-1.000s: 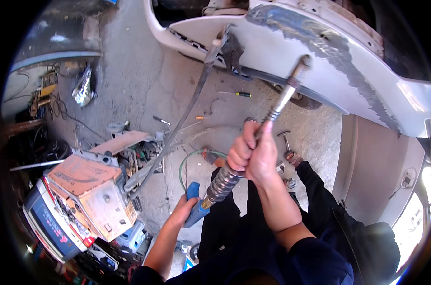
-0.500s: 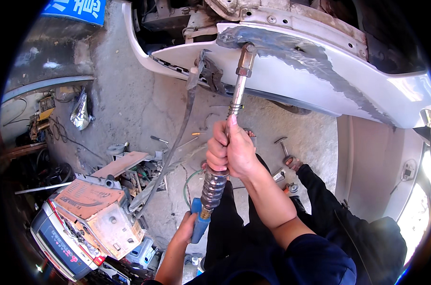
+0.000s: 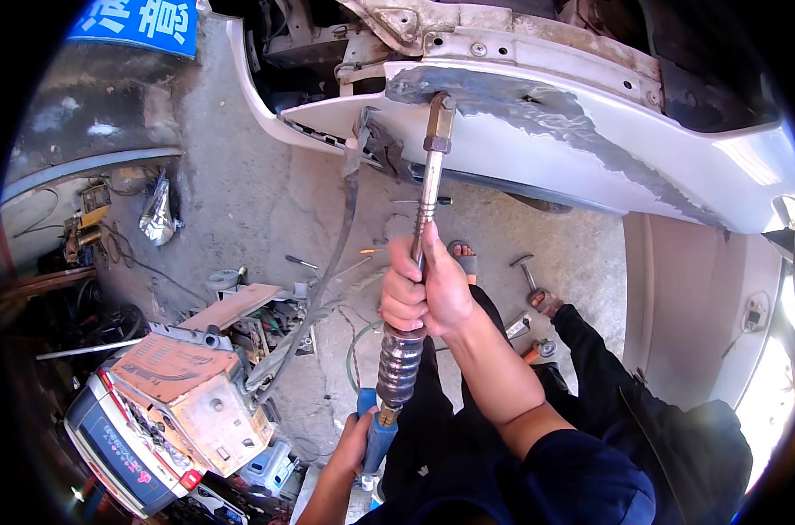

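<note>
A slide hammer dent puller [image 3: 432, 166] slants up from me to the white car panel. Its tip meets, or nearly meets, the grey bare patch [image 3: 494, 92] on that panel; exact contact is hard to tell. My right hand [image 3: 428, 289] is closed around its shaft, just above the shiny ribbed weight [image 3: 401, 367], thumb pointing along the rod. At the lower end, the blue handle [image 3: 378, 442] sits in the closed grip of my left hand [image 3: 354, 444], partly hidden behind it.
To my right, a co-worker's hand [image 3: 545, 304] holds a hammer [image 3: 527, 273]. A thick cable [image 3: 327, 271] with a clamp hangs from the panel's lower edge. At left stand a welder-like machine [image 3: 126, 446] with a carton [image 3: 174, 367] on it, and scattered tools.
The panel and puller tip sit slightly lower in view. The puller has turned a little more upright, its blue handle shifting right with my left hand. Both hands keep their grip.
</note>
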Action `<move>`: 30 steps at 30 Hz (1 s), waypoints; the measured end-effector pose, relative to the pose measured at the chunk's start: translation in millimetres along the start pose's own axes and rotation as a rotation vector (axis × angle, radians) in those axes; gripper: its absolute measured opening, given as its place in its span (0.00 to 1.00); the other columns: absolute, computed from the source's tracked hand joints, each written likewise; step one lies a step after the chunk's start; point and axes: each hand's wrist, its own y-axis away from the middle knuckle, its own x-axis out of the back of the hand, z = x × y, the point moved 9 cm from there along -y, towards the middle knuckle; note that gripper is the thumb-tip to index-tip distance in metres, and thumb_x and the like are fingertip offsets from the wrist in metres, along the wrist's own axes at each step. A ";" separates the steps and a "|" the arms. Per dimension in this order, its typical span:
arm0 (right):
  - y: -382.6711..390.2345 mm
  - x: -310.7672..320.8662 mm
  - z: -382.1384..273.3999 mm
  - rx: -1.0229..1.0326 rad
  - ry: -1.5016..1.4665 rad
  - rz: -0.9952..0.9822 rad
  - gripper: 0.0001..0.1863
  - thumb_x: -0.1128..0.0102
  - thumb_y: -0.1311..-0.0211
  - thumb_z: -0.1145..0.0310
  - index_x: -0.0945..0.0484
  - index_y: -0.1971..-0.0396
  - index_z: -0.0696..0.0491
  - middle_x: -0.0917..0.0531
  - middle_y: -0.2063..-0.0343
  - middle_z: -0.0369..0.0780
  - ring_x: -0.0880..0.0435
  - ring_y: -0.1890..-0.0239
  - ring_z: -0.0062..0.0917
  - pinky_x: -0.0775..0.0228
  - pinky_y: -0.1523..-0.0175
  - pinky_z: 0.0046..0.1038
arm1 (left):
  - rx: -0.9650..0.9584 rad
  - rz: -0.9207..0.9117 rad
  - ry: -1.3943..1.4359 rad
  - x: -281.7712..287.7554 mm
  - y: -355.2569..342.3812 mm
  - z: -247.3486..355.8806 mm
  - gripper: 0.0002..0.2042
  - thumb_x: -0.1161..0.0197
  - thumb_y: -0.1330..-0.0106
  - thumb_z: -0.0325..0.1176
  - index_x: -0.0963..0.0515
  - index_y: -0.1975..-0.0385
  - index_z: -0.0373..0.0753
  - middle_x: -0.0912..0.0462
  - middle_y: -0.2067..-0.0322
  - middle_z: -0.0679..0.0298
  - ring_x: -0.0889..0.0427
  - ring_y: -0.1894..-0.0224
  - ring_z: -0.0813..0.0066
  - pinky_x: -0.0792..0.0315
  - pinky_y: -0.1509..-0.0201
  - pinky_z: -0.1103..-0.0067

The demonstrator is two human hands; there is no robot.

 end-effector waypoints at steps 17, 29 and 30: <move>31.3 2.2 36.9 0.005 0.319 0.168 0.10 0.41 0.37 0.66 0.26 0.70 0.58 0.24 0.82 0.38 0.21 0.80 0.23 0.28 0.73 0.27 | -0.021 -0.183 0.197 -17.9 -0.3 -4.0 0.21 0.44 0.34 0.49 0.28 0.58 0.35 0.24 0.72 0.65 0.24 0.73 0.80 0.29 0.73 0.80; -2.9 -18.8 14.0 -0.048 -0.343 -0.254 0.32 0.63 0.34 0.35 0.43 0.83 0.48 0.45 0.93 0.28 0.46 0.94 0.14 0.49 0.89 0.22 | -0.142 -0.004 0.022 5.6 -8.0 9.4 0.25 0.43 0.35 0.47 0.34 0.50 0.31 0.24 0.64 0.57 0.23 0.68 0.72 0.28 0.68 0.76; 1.3 -24.7 12.6 -0.039 -0.417 -0.380 0.32 0.62 0.34 0.34 0.43 0.84 0.48 0.47 0.93 0.28 0.48 0.94 0.14 0.51 0.90 0.22 | -0.098 -0.024 0.017 1.1 -4.2 10.2 0.27 0.41 0.36 0.46 0.36 0.48 0.29 0.25 0.60 0.55 0.24 0.62 0.71 0.28 0.60 0.75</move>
